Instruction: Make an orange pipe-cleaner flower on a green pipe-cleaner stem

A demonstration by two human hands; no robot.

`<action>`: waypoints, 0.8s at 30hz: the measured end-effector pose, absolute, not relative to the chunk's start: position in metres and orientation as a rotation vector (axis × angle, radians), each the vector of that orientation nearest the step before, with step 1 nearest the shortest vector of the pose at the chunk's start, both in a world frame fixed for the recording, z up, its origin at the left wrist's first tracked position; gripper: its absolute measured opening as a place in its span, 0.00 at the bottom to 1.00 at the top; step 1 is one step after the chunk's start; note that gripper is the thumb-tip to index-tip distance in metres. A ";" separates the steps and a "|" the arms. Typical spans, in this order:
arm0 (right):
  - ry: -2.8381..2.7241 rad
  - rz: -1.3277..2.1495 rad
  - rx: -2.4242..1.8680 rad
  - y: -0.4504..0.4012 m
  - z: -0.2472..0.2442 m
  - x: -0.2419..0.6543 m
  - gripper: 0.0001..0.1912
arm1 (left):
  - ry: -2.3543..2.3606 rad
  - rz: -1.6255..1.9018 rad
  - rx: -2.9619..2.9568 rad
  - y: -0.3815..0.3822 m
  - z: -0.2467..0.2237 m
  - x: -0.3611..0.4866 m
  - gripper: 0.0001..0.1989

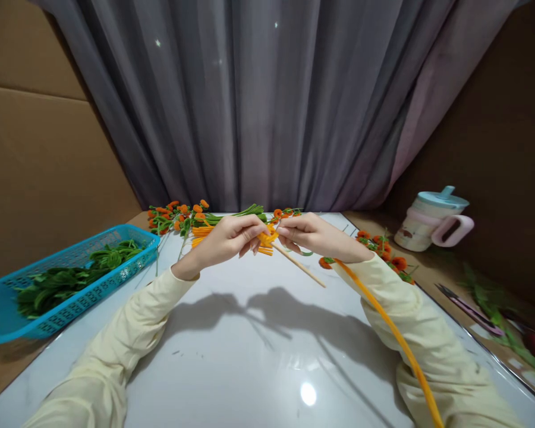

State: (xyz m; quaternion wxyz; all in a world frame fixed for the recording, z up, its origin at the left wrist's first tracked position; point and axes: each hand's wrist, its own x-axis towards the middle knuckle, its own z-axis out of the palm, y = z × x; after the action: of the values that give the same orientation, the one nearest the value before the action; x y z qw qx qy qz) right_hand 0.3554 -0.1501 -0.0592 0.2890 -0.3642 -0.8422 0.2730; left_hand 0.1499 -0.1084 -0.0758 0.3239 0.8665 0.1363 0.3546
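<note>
A small looped piece of yellow-orange fuzzy stem (267, 238) is held up between my two hands, above the white table. My left hand (237, 238) pinches it from the left with bent fingers. From the right, my right hand (307, 233) grips it with fingertips pressed together. A thin wooden stick (301, 266) slants down to the right from the yellow piece. A long orange fuzzy strip (395, 333) lies over my right sleeve and runs down toward the front edge of the view.
A blue basket (78, 301) with green fuzzy pieces stands left. Orange flowers (182, 209), green stems (249, 212) and orange stems (200, 233) lie behind my hands. More flowers (386, 252), a lidded cup (432, 220) and pink-handled pliers (470, 310) are right.
</note>
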 end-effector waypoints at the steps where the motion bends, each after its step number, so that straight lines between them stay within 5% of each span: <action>1: -2.211 0.750 -0.962 -0.147 -0.062 0.354 0.20 | 0.354 0.932 2.195 -0.108 -0.077 0.151 0.15; 12: -1.637 1.368 -0.703 -0.134 -0.094 0.327 0.19 | 0.344 1.169 1.905 -0.109 -0.084 0.162 0.15; 24: -1.526 1.541 -0.552 -0.141 -0.092 0.325 0.12 | 0.168 1.314 2.709 -0.103 -0.077 0.148 0.13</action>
State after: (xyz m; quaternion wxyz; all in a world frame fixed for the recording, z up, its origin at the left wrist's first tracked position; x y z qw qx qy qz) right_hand 0.3252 -0.1411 -0.0918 0.4366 -0.2219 -0.6133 0.6197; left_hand 0.1484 -0.1028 -0.0765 0.0631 0.8965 0.0556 0.4350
